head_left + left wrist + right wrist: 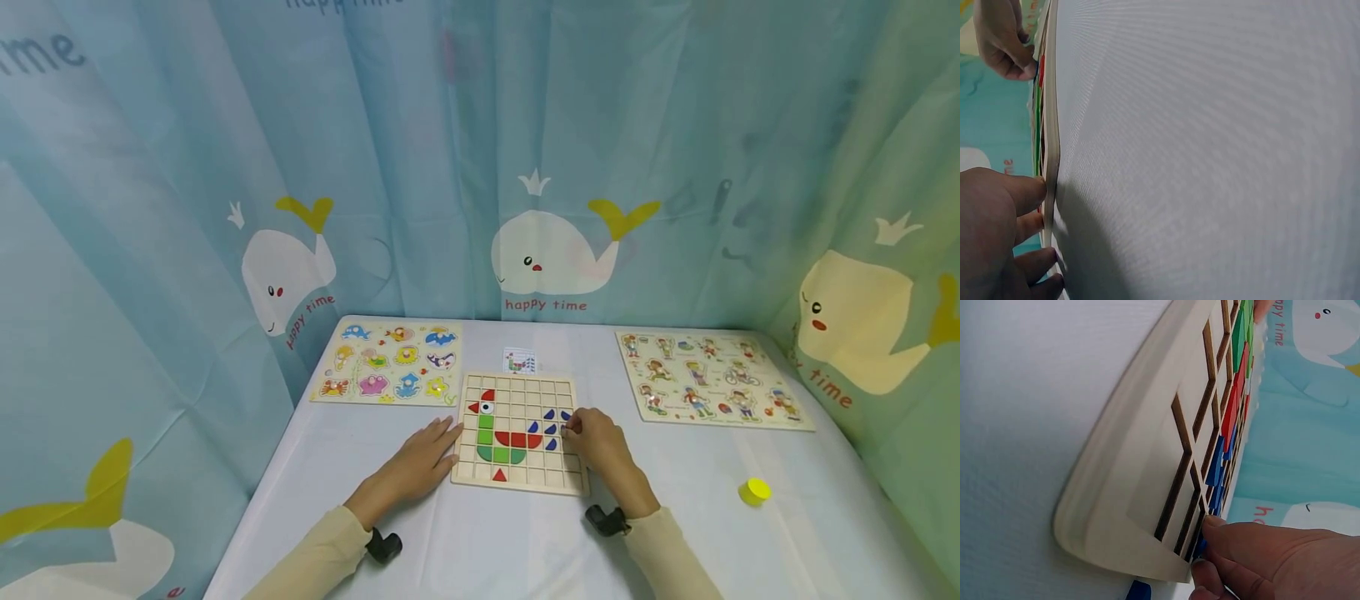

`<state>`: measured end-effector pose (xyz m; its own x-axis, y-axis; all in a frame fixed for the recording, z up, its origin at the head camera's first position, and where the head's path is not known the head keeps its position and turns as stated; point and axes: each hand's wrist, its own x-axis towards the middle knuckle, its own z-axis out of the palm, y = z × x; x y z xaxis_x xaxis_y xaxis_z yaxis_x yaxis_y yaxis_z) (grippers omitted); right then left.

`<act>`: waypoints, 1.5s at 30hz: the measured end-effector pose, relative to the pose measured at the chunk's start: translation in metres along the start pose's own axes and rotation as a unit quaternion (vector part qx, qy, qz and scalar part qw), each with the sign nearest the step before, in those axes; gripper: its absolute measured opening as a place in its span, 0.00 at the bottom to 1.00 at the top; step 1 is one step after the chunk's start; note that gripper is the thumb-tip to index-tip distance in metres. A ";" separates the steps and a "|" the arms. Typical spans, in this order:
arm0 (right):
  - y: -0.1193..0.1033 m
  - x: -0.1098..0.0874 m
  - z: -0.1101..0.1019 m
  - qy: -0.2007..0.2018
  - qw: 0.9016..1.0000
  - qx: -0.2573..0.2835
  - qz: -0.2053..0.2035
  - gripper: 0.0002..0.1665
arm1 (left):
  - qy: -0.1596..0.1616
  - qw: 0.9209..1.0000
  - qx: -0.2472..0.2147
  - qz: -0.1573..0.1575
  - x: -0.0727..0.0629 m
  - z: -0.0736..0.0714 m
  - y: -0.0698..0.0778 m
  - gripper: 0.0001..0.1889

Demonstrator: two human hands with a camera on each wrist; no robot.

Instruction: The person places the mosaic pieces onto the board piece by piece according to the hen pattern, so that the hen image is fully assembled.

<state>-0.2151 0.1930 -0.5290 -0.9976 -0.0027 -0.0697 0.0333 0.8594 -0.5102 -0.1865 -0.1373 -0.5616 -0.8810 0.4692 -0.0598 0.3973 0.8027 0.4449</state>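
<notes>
A wooden grid board (540,479) lies on the table, with coloured pieces forming a bird: green squares (486,436), a red body (517,440), a red triangle (499,475) and several blue pieces (551,429). My left hand (420,457) rests at the board's left edge, fingertips touching its rim. My right hand (602,442) is over the right side of the board, thumb and finger pinching a small blue piece (1200,545) close to the grid slots. The fingers partly hide that piece. Another blue thing (1139,590) shows beside the board's edge in the right wrist view.
Behind the board lies a small picture card (520,361) of the bird. A sea-animal puzzle board (386,362) is at the back left, a puzzle board with figures (708,379) at the back right. A yellow cylinder (754,492) stands right. Curtains (420,167) surround the table.
</notes>
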 end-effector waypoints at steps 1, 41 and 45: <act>0.000 0.000 0.000 -0.002 1.000 -0.004 0.002 0.07 | 0.000 1.000 0.000 0.000 0.000 0.000 0.000 0.30; 0.034 -0.030 -0.028 -0.110 0.993 -0.002 -0.054 0.10 | 0.000 1.000 -0.004 -0.003 -0.001 -0.003 0.002 0.31; 0.037 -0.030 -0.025 -0.099 0.994 -0.005 -0.045 0.06 | -0.002 1.000 -0.004 -0.004 -0.001 -0.003 0.004 0.30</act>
<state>-0.1854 0.2375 -0.5241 -0.9649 -0.1799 -0.1914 -0.0577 0.8560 -0.5138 -0.1845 -0.1360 -0.5569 -0.8831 0.4645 -0.0663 0.3885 0.8031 0.4518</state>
